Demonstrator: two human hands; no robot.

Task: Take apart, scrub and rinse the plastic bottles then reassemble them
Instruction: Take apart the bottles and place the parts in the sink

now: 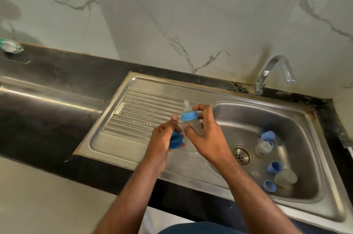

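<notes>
The baby bottle [191, 121] stands nearly upright between the two hands, its long axis running from base to teat and leaning a little to the left at the top. The clear teat [186, 105] points up and away from the person, just left of the right index fingertip, and the blue collar [189, 116] sits below it.

The right hand [207, 134] comes in from the lower right, its forearm crossing the sink's front rim, back of the hand to the camera. Its fingers are curled round the bottle: the index fingertip sits by the collar's upper edge and the thumb presses the clear body lower down on the left side (the other fingers are hidden behind the bottle).

The left hand [164, 138] reaches up from below, just left of the bottle, with the thumb raised beside the collar and not clearly touching it. Its remaining fingers wrap a blue cap [176, 140] held low against the palm, level with the bottle's base.

All this is over the seam where the ribbed drainboard [137, 115] meets the sink basin [298, 119]. Well to the right of the right hand's knuckles, loose blue caps [274, 167] and clear bottle bodies [285, 178] lie in the basin near the drain [241, 155]. The tap [275, 71] stands beyond them.
</notes>
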